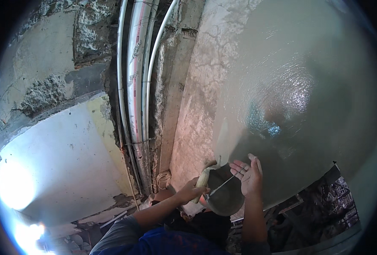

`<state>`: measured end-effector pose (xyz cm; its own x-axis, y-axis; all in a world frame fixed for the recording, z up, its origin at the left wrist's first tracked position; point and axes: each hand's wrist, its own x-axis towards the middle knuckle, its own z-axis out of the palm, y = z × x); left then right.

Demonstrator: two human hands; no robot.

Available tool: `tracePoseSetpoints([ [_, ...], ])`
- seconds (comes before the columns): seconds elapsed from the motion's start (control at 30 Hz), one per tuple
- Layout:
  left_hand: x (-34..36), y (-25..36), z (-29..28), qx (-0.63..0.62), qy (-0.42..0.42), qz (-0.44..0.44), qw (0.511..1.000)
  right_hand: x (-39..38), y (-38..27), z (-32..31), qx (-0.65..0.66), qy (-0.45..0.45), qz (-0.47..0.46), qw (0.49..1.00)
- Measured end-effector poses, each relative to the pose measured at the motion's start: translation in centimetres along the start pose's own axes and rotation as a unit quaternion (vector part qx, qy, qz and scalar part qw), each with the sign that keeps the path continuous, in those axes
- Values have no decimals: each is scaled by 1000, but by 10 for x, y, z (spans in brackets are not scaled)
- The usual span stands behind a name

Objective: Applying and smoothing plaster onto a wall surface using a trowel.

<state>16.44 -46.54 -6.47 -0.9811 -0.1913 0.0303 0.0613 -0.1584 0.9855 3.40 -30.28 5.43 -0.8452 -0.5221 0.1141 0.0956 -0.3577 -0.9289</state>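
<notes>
My left hand (188, 191) grips the pale handle (203, 182) of a tool with a short metal neck, held beside the grey plastered wall (333, 106). My right hand (250, 178) is raised to the right of it, palm visible, fingers extended and slightly bent. A thin rod (224, 185) crosses at its fingers; I cannot tell whether they touch it. A dark round bucket (226, 204) with grey contents sits below and between my hands.
Pipes (135, 85) run along a broken concrete channel beside a rough pinkish strip (190, 140). A white panel (65, 157) and bright lamp glare are at the left. A coil of cord (163, 178) lies near the pipes' lower end. Dark debris (316, 204) shows lower right.
</notes>
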Motion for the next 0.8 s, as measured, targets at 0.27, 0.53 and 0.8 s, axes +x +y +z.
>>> tracePoseSetpoints([
  [0.27,15,-7,10,3,-37,12,999,-8,0,-30,30,46,-10,998],
  [0.53,8,31,30,16,-102,29,994,-19,-7,-24,-123,-33,-5,992],
  [0.8,8,33,36,31,-114,33,992,-43,9,-9,-264,-41,-46,963],
])
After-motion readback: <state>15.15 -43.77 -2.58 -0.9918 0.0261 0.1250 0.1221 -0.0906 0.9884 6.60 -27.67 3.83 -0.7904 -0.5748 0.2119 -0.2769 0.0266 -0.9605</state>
